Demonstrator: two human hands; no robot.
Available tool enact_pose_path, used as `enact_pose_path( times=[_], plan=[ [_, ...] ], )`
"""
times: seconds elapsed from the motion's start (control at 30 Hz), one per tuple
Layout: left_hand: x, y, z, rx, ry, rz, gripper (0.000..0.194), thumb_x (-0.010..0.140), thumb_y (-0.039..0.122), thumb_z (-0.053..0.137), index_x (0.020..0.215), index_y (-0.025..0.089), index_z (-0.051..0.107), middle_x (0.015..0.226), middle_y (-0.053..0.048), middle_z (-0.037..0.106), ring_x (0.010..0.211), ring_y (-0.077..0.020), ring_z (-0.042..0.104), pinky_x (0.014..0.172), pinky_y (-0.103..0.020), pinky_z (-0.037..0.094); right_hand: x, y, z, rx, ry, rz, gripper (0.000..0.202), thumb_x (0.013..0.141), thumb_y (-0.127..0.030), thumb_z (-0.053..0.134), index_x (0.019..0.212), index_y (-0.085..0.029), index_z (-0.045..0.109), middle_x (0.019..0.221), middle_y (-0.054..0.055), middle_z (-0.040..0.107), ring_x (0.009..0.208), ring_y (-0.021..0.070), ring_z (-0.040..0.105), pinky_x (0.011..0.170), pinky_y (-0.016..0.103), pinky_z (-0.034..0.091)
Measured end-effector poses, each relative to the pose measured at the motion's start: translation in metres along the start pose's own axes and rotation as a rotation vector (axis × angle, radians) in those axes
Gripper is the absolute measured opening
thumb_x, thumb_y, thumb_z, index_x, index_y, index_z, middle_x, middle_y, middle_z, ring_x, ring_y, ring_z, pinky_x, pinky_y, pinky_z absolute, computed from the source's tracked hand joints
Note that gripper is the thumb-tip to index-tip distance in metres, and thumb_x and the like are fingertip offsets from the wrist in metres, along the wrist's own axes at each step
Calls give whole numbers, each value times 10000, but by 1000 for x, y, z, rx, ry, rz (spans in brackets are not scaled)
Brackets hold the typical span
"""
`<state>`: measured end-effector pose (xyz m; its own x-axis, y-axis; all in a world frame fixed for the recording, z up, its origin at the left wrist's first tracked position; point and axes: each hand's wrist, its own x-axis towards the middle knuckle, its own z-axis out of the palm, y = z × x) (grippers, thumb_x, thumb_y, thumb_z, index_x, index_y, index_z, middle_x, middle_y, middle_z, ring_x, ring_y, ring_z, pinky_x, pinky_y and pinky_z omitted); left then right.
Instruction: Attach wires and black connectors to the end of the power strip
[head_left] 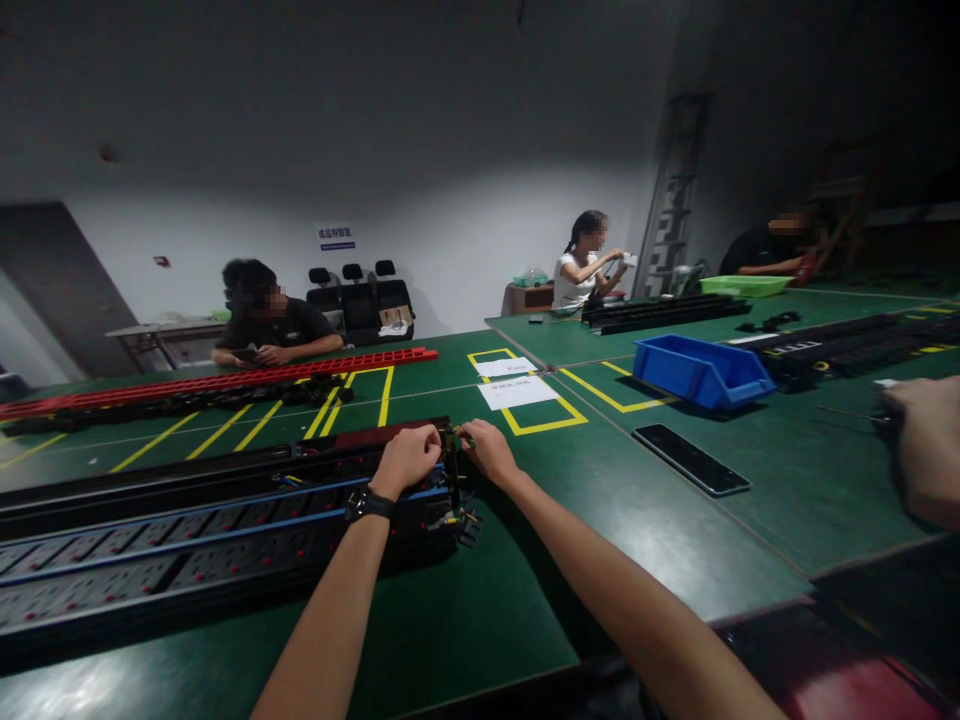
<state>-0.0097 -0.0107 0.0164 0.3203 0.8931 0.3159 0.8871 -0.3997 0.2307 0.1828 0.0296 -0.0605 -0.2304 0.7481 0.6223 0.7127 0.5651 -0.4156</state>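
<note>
A long black assembly (247, 525) with blue rails, grey panels and red dots lies on the green table, its right end in front of me. My left hand (409, 458), a black watch on its wrist, rests over that end with its fingers curled in. Just past the end plate (452, 465), my right hand (486, 450) pinches at its upper edge. What the fingertips of either hand hold is too small and hidden to make out. Below them, a small black bracket (469, 527) with yellowish bits sticks out from the end.
A phone (690, 458), a blue bin (701, 372) and white papers (517, 392) lie to the right and ahead. At the right edge a co-worker's hand (930, 450) holds a thin-shafted tool. A red ladder-like frame (225, 382) lies beyond the assembly. Several people sit further back.
</note>
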Motion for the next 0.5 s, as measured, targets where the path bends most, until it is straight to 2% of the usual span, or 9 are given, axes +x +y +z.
enact_pose_path(
  times=[0.1,0.23,0.4,0.5],
  plan=[
    [-1,0,0,-3,-3,0,183,850,220,503,852,247,684,836,-28,741,777,-198,670,670,-259,412,2,1,3,-55,-26,-4,216,873,-94,547,949,-200,719,947,63,699,918,198,616,832,277,441],
    [-1,1,0,-1,-8,-1,183,847,224,505,857,245,686,843,-33,740,781,-196,665,682,-259,416,4,6,7,-10,19,55,205,879,-117,553,964,-206,718,953,52,716,928,194,622,852,279,444],
    [-1,1,1,-9,-10,-11,184,851,239,508,865,248,692,852,-40,739,792,-203,668,698,-265,429,6,8,7,67,38,108,160,840,-122,576,912,-202,694,901,39,722,874,190,629,813,278,447],
    [-1,1,1,-4,-4,-17,183,851,242,508,866,256,690,854,-35,740,784,-207,671,696,-270,436,5,6,6,98,51,130,161,837,-143,578,953,-210,667,857,24,710,826,187,629,763,271,442]
  ],
)
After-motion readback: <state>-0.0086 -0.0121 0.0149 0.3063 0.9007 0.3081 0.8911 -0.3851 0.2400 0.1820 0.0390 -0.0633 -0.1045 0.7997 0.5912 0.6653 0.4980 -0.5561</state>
